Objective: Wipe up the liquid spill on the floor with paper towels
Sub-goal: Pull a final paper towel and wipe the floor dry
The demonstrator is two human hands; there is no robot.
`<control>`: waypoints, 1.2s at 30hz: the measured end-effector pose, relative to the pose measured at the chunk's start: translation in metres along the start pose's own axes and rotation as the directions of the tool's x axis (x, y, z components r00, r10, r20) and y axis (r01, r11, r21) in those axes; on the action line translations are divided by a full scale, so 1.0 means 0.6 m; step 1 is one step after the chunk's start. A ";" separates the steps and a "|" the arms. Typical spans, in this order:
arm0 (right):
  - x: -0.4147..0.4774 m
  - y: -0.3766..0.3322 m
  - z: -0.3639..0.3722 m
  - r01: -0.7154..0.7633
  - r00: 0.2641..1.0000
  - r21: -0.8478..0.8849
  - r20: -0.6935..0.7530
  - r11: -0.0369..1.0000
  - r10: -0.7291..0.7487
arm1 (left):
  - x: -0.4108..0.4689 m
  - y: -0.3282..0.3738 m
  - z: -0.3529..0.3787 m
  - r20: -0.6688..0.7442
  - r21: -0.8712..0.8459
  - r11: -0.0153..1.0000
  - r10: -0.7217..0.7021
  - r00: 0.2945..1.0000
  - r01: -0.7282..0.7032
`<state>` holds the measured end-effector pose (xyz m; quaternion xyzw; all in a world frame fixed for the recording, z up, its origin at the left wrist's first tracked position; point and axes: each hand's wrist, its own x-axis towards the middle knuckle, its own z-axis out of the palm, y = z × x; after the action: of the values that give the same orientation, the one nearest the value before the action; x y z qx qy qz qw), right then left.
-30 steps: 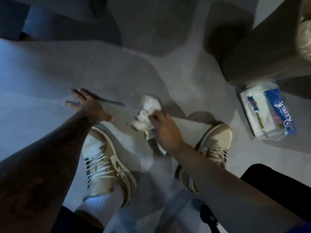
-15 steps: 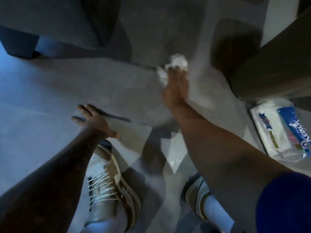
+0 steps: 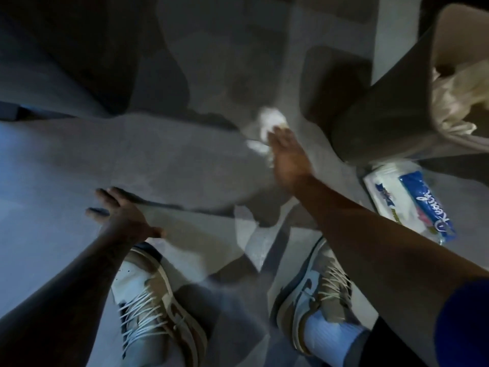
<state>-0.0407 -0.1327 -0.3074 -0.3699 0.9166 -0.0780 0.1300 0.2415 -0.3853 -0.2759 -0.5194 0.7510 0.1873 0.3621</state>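
A crumpled white paper towel wad (image 3: 268, 123) lies on the grey floor (image 3: 79, 165), far out in front of me, blurred by motion. My right hand (image 3: 287, 154) is stretched forward with its fingers closed on the near edge of the wad, pressing it against the floor. A faint wet sheen (image 3: 251, 234) shows on the floor between my feet. My left hand (image 3: 119, 210) rests flat on the floor to the left, fingers spread, holding nothing.
A dark trash bin (image 3: 391, 107) with a light liner stands at the upper right, close to the wad. A pack of paper towels (image 3: 407, 202) in blue and white wrap lies below it. My two tan sneakers (image 3: 158, 308) are planted near the bottom. Dark furniture fills the upper left.
My right hand pushed the wad from between my feet forward across the floor, and now slightly right toward the bin. My left hand stayed planted on the floor.
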 end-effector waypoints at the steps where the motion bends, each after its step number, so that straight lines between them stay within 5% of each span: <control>1: -0.029 0.034 -0.009 -0.085 0.996 0.003 -0.002 0.996 0.085 | 0.004 -0.002 0.000 -0.005 0.003 1.000 -0.002 1.000 0.002; 7: -0.196 0.069 -0.034 -0.470 0.879 0.054 0.112 0.881 0.463 | -0.045 0.011 -0.006 -0.067 -0.062 0.994 0.085 0.994 -0.089; 12: -0.191 0.022 -0.107 -0.486 0.865 0.261 0.281 0.834 0.416 | -0.172 0.093 0.001 0.019 -0.176 0.843 0.519 0.855 -0.508; 15: -0.189 -0.019 -0.181 -0.565 0.815 0.558 0.266 0.607 0.514 | -0.260 0.158 -0.002 0.126 -0.234 0.775 0.623 0.772 -0.588; 18: -0.184 -0.059 -0.246 -0.462 0.822 0.771 0.187 0.437 0.538 | -0.322 0.223 -0.015 0.136 -0.379 0.745 0.632 0.763 -0.549; 23: -0.192 -0.072 -0.358 -0.333 0.810 0.919 0.165 0.209 0.562 | -0.409 0.325 -0.075 0.079 -0.658 0.604 0.650 0.756 -0.450; 28: -0.200 -0.035 -0.443 -0.273 0.797 0.925 0.062 0.266 0.601 | -0.493 0.412 -0.140 -0.157 -0.743 0.373 0.710 0.687 -0.555; 36: -0.220 0.036 -0.527 -0.191 0.817 0.952 0.019 0.238 0.577 | -0.550 0.517 -0.176 -0.220 -0.825 0.298 0.613 0.759 -0.480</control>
<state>-0.0567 -0.0103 0.0130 0.0316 0.7746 -0.6080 0.1712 -0.0143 -0.1209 0.0087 -0.3240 0.6640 0.6733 0.0266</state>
